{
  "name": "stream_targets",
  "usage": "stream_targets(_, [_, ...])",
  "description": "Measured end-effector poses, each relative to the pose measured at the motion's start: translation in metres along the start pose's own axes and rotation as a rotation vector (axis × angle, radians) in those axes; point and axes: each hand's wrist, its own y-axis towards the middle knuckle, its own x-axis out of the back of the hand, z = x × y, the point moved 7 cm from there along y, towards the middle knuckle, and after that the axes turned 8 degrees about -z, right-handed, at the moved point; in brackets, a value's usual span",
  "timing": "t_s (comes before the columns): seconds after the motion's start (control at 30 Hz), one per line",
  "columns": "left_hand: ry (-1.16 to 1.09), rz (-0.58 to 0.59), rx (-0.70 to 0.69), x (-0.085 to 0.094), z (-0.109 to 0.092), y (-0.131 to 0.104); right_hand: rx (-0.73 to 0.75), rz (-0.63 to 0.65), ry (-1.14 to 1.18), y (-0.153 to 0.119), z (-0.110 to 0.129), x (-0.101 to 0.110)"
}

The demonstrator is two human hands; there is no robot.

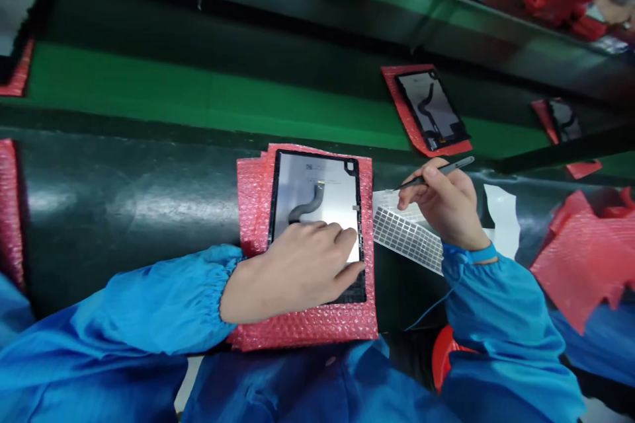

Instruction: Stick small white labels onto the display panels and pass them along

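Note:
A tablet screen panel (337, 188) lies back side up on a stack of red bubble-wrap bags (307, 327), with a curved dark ribbon cable (308, 209) on its silver back. My left hand (302, 261) rests over the panel's lower half. Its fingers bend down onto the panel, the thumb standing apart near the right edge; the fingertips are partly hidden. My right hand (441, 201) is closed on dark tweezers (436, 173), whose tip points left, above a white sheet with rows of small grey stickers (409, 238). A blue wrist strap (481, 254) circles the right wrist.
Beyond the bench edge runs a green belt (208, 96) carrying other panels on red bags, one panel (431, 106) at back right. Red bags (585, 251) lie at the right, near another person's blue sleeve. A white paper piece (502, 218) sits beside my right wrist.

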Motion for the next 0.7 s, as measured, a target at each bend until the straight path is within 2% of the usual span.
stream_targets(0.07, [-0.149, -0.098, 0.075, 0.017, 0.013, 0.000, 0.035, 0.050, 0.001, -0.008, 0.013, -0.028])
stream_targets(0.13, [-0.442, -0.174, 0.169, 0.029, 0.029, 0.001, 0.061, 0.098, 0.024, -0.015, 0.020, -0.055])
stream_targets(0.23, [-0.899, -0.202, 0.287, 0.031, 0.049, 0.003, 0.081, 0.145, 0.092, -0.023, 0.022, -0.086])
stream_targets(0.3, [-1.039, -0.237, 0.345, 0.030, 0.057, 0.003, 0.094, 0.147, 0.129, -0.027, 0.019, -0.097])
stream_targets(0.4, [-1.116, -0.270, 0.379, 0.027, 0.061, 0.004, 0.129, 0.101, 0.126, -0.030, 0.016, -0.100])
stream_targets(0.57, [-1.220, -0.257, 0.409, 0.016, 0.061, 0.005, 0.214, -0.013, 0.049, -0.038, 0.018, -0.090])
stream_targets(0.7, [-1.248, -0.275, 0.405, 0.013, 0.059, 0.005, 0.272, -0.045, 0.035, -0.046, 0.021, -0.084])
